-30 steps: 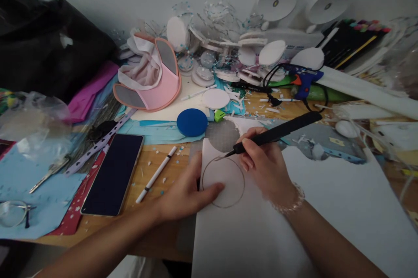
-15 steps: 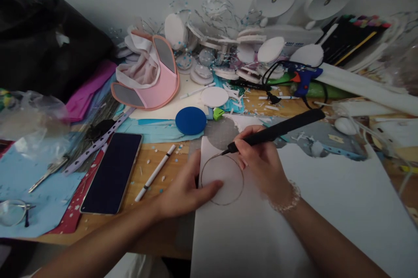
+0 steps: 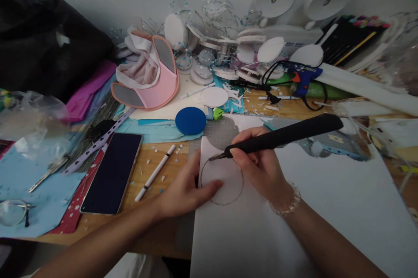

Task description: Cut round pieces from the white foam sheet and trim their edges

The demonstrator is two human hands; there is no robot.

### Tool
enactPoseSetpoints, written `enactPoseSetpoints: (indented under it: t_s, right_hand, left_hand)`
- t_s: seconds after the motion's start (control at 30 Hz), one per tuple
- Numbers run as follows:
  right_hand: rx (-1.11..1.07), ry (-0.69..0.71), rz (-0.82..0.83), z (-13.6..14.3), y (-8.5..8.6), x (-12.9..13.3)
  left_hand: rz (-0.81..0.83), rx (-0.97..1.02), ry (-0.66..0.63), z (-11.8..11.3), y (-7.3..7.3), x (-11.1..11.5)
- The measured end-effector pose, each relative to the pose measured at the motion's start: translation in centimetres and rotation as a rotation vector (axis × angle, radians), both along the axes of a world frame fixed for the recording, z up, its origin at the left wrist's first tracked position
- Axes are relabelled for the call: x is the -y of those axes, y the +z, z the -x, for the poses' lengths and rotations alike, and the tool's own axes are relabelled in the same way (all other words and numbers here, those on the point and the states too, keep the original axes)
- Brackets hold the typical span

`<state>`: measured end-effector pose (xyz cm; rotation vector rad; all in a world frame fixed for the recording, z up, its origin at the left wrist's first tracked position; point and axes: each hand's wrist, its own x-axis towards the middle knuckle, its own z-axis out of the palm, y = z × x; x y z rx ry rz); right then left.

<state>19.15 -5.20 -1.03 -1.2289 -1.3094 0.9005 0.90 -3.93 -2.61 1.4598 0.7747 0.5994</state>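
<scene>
A white foam board (image 3: 235,234) lies in front of me, with a notch cut out of its top edge and a thin brownish circle (image 3: 242,186) marked near its left edge. My left hand (image 3: 186,186) grips that edge, thumb laid on top inside the circle, the other fingers at the side and partly hidden. In my right hand (image 3: 261,169) is a black foam cutter pen (image 3: 287,134), held like a pencil and tilted low. Its thin metal tip (image 3: 215,156) touches or hovers just over the circle's upper left part. A beaded bracelet circles my right wrist.
A blue disc (image 3: 191,120) and a white disc (image 3: 214,96) lie beyond the board. Leftward are a white marker (image 3: 155,172), a phone (image 3: 112,173), scissors (image 3: 48,172) and a pink visor cap (image 3: 156,82). A blue glue gun (image 3: 303,80) and piled white discs (image 3: 246,51) stand behind.
My right hand has shifted slightly left, and the pen's tip has moved left and down along the circle. The pen lies lower and flatter. My left hand has stayed put.
</scene>
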Motion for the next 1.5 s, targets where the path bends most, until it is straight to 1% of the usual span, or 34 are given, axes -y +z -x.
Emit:
enactPoseSetpoints:
  t_s: [0.1, 0.23, 0.37, 0.47, 0.57, 0.67, 0.8, 0.93, 1.07, 1.27, 1.5]
  right_hand:
    - [0.018, 0.003, 0.001, -0.1, -0.1, -0.1]
    - [-0.004, -0.011, 0.049, -0.2, -0.4, -0.4]
    - [-0.094, -0.029, 0.09, -0.1, -0.7, -0.6]
    - [-0.163, 0.011, 0.11, 0.0, -0.5, -0.6]
    - [-0.109, 0.023, 0.107, 0.2, 0.0, -0.5]
    - [-0.045, -0.024, 0.092, 0.2, 0.1, -0.5]
    - [-0.082, -0.073, 0.161, 0.2, -0.5, -0.7]
    - [-0.13, -0.093, 0.17, 0.2, -1.0, -0.9]
    - [-0.166, -0.084, 0.16, 0.1, -1.0, -1.0]
    - [-0.155, -0.113, 0.165, 0.1, -0.9, -1.1]
    - [-0.164, -0.243, 0.149, 0.2, -0.9, -1.1]
  left_hand:
    - [-0.018, -0.011, -0.002, 0.1, -0.2, 0.0]
    - [-0.052, -0.008, 0.014, 0.1, -0.3, 0.0]
    - [-0.011, 0.006, 0.012, 0.0, -0.2, 0.0]
    - [0.025, 0.021, 0.019, 0.0, -0.2, 0.0]
    - [0.054, 0.01, 0.017, 0.0, -0.2, 0.1]
    - [0.054, -0.008, 0.015, 0.0, -0.3, 0.1]
    - [0.061, 0.028, 0.025, -0.1, -0.2, 0.1]
    - [0.064, 0.035, 0.021, -0.2, -0.1, 0.1]
    - [0.072, 0.035, 0.027, -0.2, -0.1, 0.0]
    - [0.1, 0.013, 0.029, -0.1, 0.0, 0.1]
    - [0.116, 0.041, 0.036, -0.2, 0.1, 0.1]
